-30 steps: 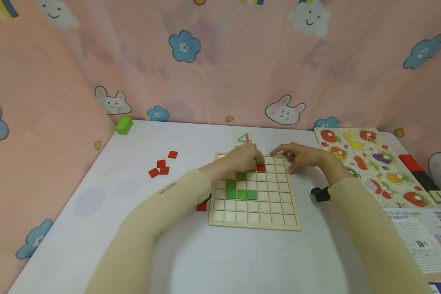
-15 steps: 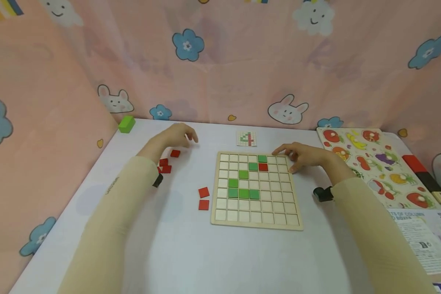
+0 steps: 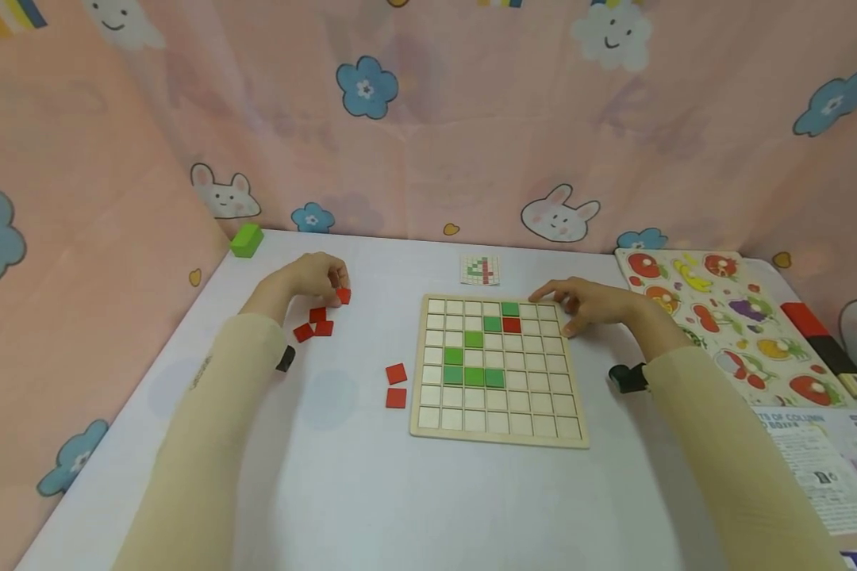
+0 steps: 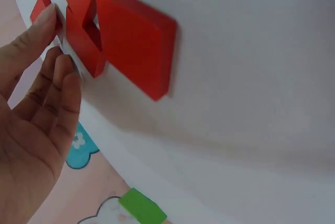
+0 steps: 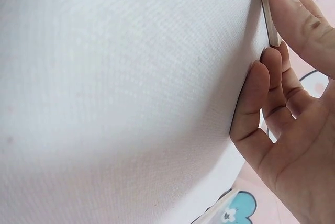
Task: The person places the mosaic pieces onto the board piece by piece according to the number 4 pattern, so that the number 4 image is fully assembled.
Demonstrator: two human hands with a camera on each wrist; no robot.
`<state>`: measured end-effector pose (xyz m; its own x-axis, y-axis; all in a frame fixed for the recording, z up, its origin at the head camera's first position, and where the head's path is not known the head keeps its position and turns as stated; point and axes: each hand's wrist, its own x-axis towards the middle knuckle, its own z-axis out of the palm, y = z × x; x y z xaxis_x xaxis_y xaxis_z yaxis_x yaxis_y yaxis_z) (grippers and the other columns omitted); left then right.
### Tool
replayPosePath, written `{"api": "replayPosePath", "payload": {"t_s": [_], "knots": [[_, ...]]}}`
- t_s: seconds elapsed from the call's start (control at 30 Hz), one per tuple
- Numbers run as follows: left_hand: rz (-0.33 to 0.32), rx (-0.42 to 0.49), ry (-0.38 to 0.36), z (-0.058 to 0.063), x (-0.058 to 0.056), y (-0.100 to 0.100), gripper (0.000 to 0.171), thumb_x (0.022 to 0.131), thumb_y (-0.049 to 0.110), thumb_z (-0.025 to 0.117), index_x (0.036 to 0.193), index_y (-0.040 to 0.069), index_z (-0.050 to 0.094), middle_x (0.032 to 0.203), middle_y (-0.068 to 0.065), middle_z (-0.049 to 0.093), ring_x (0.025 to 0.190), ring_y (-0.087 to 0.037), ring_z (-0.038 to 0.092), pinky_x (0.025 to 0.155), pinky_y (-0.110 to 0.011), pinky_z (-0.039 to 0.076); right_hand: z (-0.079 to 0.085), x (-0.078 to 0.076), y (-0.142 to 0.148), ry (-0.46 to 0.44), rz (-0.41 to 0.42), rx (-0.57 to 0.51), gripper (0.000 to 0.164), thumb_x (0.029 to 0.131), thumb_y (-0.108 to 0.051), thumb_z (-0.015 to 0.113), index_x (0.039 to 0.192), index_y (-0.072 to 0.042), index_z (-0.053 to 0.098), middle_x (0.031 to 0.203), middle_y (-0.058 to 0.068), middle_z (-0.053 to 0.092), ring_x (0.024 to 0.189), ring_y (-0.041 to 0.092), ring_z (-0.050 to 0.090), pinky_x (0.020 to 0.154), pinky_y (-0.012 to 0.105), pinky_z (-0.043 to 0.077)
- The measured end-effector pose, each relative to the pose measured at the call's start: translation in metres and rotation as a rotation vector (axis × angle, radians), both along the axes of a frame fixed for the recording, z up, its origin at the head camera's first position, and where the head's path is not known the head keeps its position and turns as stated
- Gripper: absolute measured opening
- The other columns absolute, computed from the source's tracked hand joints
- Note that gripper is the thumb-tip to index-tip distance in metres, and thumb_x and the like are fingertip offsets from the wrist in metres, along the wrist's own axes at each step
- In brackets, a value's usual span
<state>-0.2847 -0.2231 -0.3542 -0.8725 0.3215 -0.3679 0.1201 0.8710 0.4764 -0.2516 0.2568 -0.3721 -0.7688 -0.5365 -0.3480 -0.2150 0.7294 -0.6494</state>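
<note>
At the left of the table my left hand pinches a red square tile between thumb and fingers. In the left wrist view the thumb lies on that red tile, past three other red tiles. My right hand holds the far right corner of a wooden grid board, index finger at the far edge and thumb on the right side. The right wrist view shows the thumb against the board's edge. Several green tiles and one red tile sit in the board's squares.
Two red tiles lie left of the board. A small pattern card is behind it. A green block stands at the back left corner. At right are a fruit picture board and a printed sheet.
My left hand has left the board, moved left to the loose red tiles and taken hold of one. A green tile shows in the board's far row. The right hand stays at the corner.
</note>
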Motion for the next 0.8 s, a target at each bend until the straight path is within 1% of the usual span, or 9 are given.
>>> {"api": "replayPosePath", "payload": {"t_s": [0.1, 0.2, 0.3, 0.43, 0.53, 0.6, 0.67, 0.8], "knots": [[0.011, 0.03, 0.086, -0.004, -0.004, 0.009, 0.014, 0.086, 0.008, 0.072, 0.096, 0.007, 0.063, 0.099, -0.011, 0.061, 0.098, -0.027, 0.052, 0.082, -0.034, 0.046, 0.001, 0.0, 0.0, -0.005, -0.007, -0.006, 0.068, 0.077, -0.005, 0.079, 0.138, -0.018, 0.054, 0.124, 0.019, 0.045, 0.106, 0.032, 0.04, 0.08, 0.036, 0.038], [0.006, 0.086, 0.152, -0.007, -0.005, 0.028, 0.012, 0.087, 0.013, 0.072, 0.094, 0.008, 0.064, 0.089, -0.007, 0.061, 0.09, -0.023, 0.053, 0.078, -0.031, 0.044, 0.0, 0.0, 0.0, -0.004, -0.008, -0.003, 0.068, 0.077, -0.004, 0.079, 0.138, -0.018, 0.054, 0.126, 0.02, 0.044, 0.106, 0.033, 0.04, 0.08, 0.036, 0.038], [-0.021, 0.154, 0.196, -0.006, -0.002, 0.058, 0.012, 0.087, 0.016, 0.073, 0.094, 0.009, 0.065, 0.087, -0.005, 0.063, 0.085, -0.02, 0.055, 0.074, -0.028, 0.044, 0.0, -0.001, 0.0, -0.005, -0.017, 0.01, 0.067, 0.077, -0.004, 0.079, 0.138, -0.02, 0.055, 0.128, 0.02, 0.044, 0.107, 0.033, 0.04, 0.081, 0.036, 0.038], [-0.081, 0.256, 0.233, -0.005, 0.008, 0.108, 0.012, 0.087, 0.017, 0.073, 0.094, 0.009, 0.067, 0.09, -0.006, 0.067, 0.083, -0.017, 0.058, 0.074, -0.027, 0.046, 0.0, 0.0, 0.0, -0.005, -0.025, 0.022, 0.068, 0.077, -0.003, 0.078, 0.138, -0.021, 0.055, 0.13, 0.021, 0.043, 0.108, 0.033, 0.04, 0.084, 0.038, 0.039], [-0.132, 0.326, 0.227, -0.005, 0.019, 0.142, 0.011, 0.088, 0.017, 0.072, 0.094, 0.01, 0.068, 0.09, -0.006, 0.069, 0.083, -0.016, 0.06, 0.076, -0.026, 0.046, 0.0, 0.001, 0.0, -0.011, -0.031, 0.025, 0.068, 0.077, -0.003, 0.078, 0.139, -0.02, 0.054, 0.133, 0.022, 0.042, 0.109, 0.034, 0.04, 0.085, 0.04, 0.039], [-0.181, 0.343, 0.212, -0.005, 0.027, 0.161, 0.009, 0.089, 0.017, 0.072, 0.094, 0.01, 0.068, 0.09, -0.005, 0.07, 0.082, -0.014, 0.061, 0.077, -0.025, 0.046, 0.001, 0.001, -0.001, -0.015, -0.031, 0.017, 0.068, 0.077, -0.003, 0.078, 0.139, -0.02, 0.054, 0.135, 0.022, 0.042, 0.11, 0.034, 0.04, 0.087, 0.041, 0.04], [-0.232, 0.345, 0.185, -0.006, 0.033, 0.179, 0.008, 0.089, 0.016, 0.071, 0.094, 0.01, 0.068, 0.09, -0.004, 0.07, 0.082, -0.013, 0.06, 0.077, -0.023, 0.047, 0.001, 0.001, -0.001, -0.016, -0.028, 0.011, 0.068, 0.078, -0.003, 0.078, 0.139, -0.02, 0.054, 0.136, 0.022, 0.043, 0.111, 0.034, 0.041, 0.088, 0.042, 0.04], [-0.339, 0.302, 0.155, -0.006, 0.046, 0.208, 0.007, 0.09, 0.014, 0.07, 0.093, 0.008, 0.068, 0.091, -0.006, 0.071, 0.079, -0.011, 0.06, 0.072, -0.019, 0.047, 0.001, 0.001, 0.0, -0.014, -0.03, 0.014, 0.068, 0.078, -0.003, 0.078, 0.14, -0.021, 0.053, 0.138, 0.023, 0.042, 0.112, 0.035, 0.043, 0.09, 0.044, 0.041]]}}
